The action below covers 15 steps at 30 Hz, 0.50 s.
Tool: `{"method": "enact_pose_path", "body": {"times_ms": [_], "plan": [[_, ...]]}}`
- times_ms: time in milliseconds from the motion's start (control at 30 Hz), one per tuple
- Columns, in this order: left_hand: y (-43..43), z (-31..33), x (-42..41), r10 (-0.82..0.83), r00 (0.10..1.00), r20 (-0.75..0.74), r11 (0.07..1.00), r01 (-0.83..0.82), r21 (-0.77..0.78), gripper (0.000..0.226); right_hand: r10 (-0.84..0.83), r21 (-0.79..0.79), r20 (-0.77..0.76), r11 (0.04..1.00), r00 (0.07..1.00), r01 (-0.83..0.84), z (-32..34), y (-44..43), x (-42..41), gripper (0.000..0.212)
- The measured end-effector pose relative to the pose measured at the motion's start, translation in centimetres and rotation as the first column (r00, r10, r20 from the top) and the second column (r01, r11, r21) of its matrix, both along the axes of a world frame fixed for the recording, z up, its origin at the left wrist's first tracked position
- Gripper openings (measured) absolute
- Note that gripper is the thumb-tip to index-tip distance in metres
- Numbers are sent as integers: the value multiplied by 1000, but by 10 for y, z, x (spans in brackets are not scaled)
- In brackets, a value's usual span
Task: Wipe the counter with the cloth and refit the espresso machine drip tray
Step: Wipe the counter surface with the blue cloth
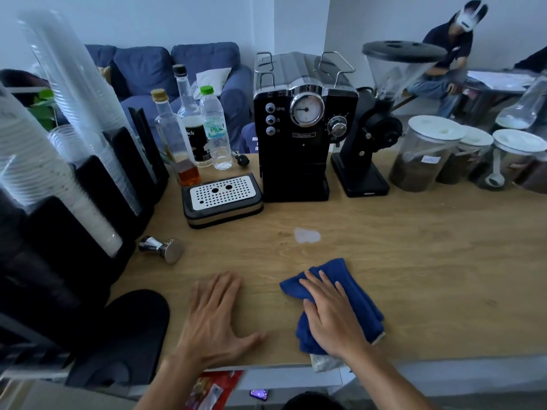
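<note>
A folded blue cloth (352,287) lies on the wooden counter (429,261) near the front edge. My right hand (331,315) presses flat on it with straight fingers. My left hand (216,318) rests flat on the bare counter to the left, fingers spread. A small wet spill (306,235) sits beyond the cloth. The drip tray (222,199), black with a perforated white grate, stands on the counter left of the black espresso machine (299,128), apart from it.
A metal tamper (162,248) lies on its side left of the spill. Bottles (189,128) stand behind the tray, cup stacks in black holders (74,149) at left, a grinder (376,125) and lidded jars (426,155) at right. A person sits far back right.
</note>
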<state>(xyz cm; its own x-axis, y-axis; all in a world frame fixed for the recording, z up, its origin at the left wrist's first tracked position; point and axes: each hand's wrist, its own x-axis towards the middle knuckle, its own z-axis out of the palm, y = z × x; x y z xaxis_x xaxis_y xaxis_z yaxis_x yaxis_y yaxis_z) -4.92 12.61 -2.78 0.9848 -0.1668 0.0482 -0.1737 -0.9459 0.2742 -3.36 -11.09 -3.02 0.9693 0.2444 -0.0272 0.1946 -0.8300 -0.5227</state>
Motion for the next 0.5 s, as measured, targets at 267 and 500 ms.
{"method": "enact_pose_path", "body": {"times_ms": [267, 500], "plan": [[20, 6, -7, 76, 994, -82, 997, -77, -10, 124, -26, -125, -19, 992, 999, 24, 3, 37, 33, 59], [23, 7, -10, 63, 992, -114, 997, -68, -44, 126, 162, -118, 58, 981, 985, -154, -5, 19, 7, 79]]}}
